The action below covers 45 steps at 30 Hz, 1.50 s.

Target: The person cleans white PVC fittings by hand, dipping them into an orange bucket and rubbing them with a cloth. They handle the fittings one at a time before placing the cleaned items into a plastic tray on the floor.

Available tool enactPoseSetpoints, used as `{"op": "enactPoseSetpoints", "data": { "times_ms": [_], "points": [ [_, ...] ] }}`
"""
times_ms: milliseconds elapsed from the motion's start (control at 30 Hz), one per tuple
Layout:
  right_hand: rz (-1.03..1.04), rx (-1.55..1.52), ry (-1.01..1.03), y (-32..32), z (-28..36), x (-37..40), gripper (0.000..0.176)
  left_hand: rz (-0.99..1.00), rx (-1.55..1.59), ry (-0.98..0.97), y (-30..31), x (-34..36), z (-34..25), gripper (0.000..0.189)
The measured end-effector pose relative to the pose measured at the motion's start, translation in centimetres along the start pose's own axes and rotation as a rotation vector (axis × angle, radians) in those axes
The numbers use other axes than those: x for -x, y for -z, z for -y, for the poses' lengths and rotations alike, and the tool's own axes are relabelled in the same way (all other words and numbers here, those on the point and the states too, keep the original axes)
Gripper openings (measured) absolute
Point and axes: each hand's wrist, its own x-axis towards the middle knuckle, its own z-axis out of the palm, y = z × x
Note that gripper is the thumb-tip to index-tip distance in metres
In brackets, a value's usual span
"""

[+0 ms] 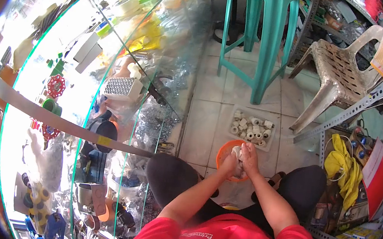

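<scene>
Both my hands come together over an orange bucket (220, 157) that stands on the floor between my knees. My left hand (229, 165) is closed around a small white piece (236, 151); whether it is a fitting or a cloth is not clear. Against it presses my right hand (249, 160), fingers curled over the same spot, hiding most of what they hold. Pale contents show at the bottom of the bucket, partly covered by my hands. Just beyond the bucket sits a clear plastic tray (267, 144) with several white pipe fittings (250, 128) in it.
On the left a glass display case (147, 75) full of hardware runs beside my leg. A green stool (262, 52) and a worn plastic chair (334, 69) stand ahead. Metal shelving (366, 100) on the right holds a yellow cloth (342, 168) and a red board (376, 178).
</scene>
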Motion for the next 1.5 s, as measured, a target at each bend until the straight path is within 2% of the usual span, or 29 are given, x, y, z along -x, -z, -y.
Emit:
{"op": "enactPoseSetpoints", "data": {
  "times_ms": [33, 67, 167, 233, 267, 333, 367, 433, 567, 633, 733, 767, 833, 867, 933, 1033, 1067, 1133, 1167, 1200, 1267, 1333, 1400, 1467, 1500],
  "points": [
    [-0.035, 0.044, -0.012, 0.0, -0.2, -0.1, 0.035, 0.003, 0.135, 0.077, -0.1, -0.1, -0.1, 0.033],
    [-0.070, 0.086, -0.022, 0.0, -0.3, -0.3, 0.035, -0.005, -0.095, 0.013, 0.0, -0.3, 0.2, 0.033],
    [-0.176, -0.135, -0.200, 0.2, -2.3, -0.9, 0.038, -0.033, -0.784, -0.174, 1.7, -1.9, 3.4, 0.034],
    [-0.136, 0.080, -0.134, 0.3, -3.9, -1.3, 0.039, -0.042, -1.241, -0.303, 2.1, -2.6, 4.5, 0.035],
    [-0.113, 0.190, -0.100, 0.4, -4.7, -1.5, 0.040, -0.064, -1.183, -0.322, 2.2, -2.8, 4.5, 0.036],
    [-0.017, -0.094, -0.127, 0.8, -3.9, -1.5, 0.041, -0.114, -1.071, -0.352, 2.6, -2.9, 3.7, 0.038],
    [0.032, -0.237, -0.138, 0.9, -3.5, -1.7, 0.042, -0.103, -0.673, -0.262, 2.7, -3.3, 3.5, 0.037],
    [0.103, -0.123, -0.065, 1.4, -1.3, -1.9, 0.043, -0.067, 0.126, -0.076, 2.7, -4.6, 3.8, 0.037],
    [0.078, 0.005, 0.027, 1.1, -1.5, -1.8, 0.050, 0.036, 0.015, 0.037, 3.2, -4.5, 4.1, 0.038],
    [0.080, -0.129, -0.086, 1.3, -1.5, -1.9, 0.049, 0.030, -0.037, 0.073, 3.2, -4.4, 4.0, 0.038],
    [0.063, -0.296, -0.216, 1.3, -1.0, -1.6, 0.047, 0.107, -0.903, -0.442, 1.8, -1.7, 2.1, 0.042],
    [0.053, -0.344, -0.254, 1.3, -0.8, -1.4, 0.047, 0.054, -0.842, -0.431, 1.9, -2.0, 3.0, 0.043],
    [-0.016, -0.238, -0.139, 0.8, -1.4, -1.0, 0.046, -0.054, -0.719, -0.412, 1.5, -1.9, 3.5, 0.043],
    [-0.049, -0.187, -0.084, 0.5, -1.8, -0.7, 0.046, -0.081, -0.642, -0.246, 1.5, -1.9, 3.6, 0.042],
    [-0.102, -0.067, 0.031, -0.3, -0.8, 0.2, 0.046, -0.135, -0.481, 0.080, -1.6, 2.1, -2.4, 0.040],
    [-0.164, 0.042, 0.175, -0.6, -1.0, 0.2, 0.047, -0.049, 0.229, 0.110, -2.2, 1.9, -2.9, 0.041],
    [-0.183, 0.064, 0.219, -0.7, -1.3, 0.0, 0.047, -0.070, 0.060, 0.007, -1.8, 1.4, -1.8, 0.040],
    [-0.153, -0.277, -0.100, -0.6, -1.4, -0.3, 0.046, -0.108, -0.277, -0.201, 0.2, -0.9, 2.7, 0.038],
    [-0.137, -0.445, -0.261, -0.5, -1.4, -0.4, 0.045, -0.112, -0.545, -0.371, 1.2, -2.1, 4.4, 0.039],
    [-0.141, -0.368, -0.239, -0.4, -1.2, -0.2, 0.044, -0.114, -0.814, -0.540, 2.2, -3.1, 6.0, 0.039],
    [-0.146, -0.213, -0.190, -0.3, -0.5, 0.0, 0.043, -0.122, -1.061, -0.592, 2.6, -3.6, 6.3, 0.040],
    [-0.145, -0.126, -0.073, -0.4, -2.2, -0.3, 0.043, -0.140, -1.007, -0.351, 1.9, -2.4, 4.4, 0.041],
    [-0.149, -0.034, 0.050, -0.6, -3.1, -0.5, 0.043, -0.109, -0.728, -0.277, -0.3, 1.0, 0.2, 0.042],
    [-0.157, 0.068, 0.180, -0.8, -2.3, -0.2, 0.043, -0.079, -0.372, -0.173, -1.3, 1.9, -1.7, 0.040],
    [-0.159, -0.024, 0.125, -0.8, -2.9, -0.4, 0.043, -0.066, -0.158, -0.106, -1.4, 1.7, -1.8, 0.037]
  ]
}}
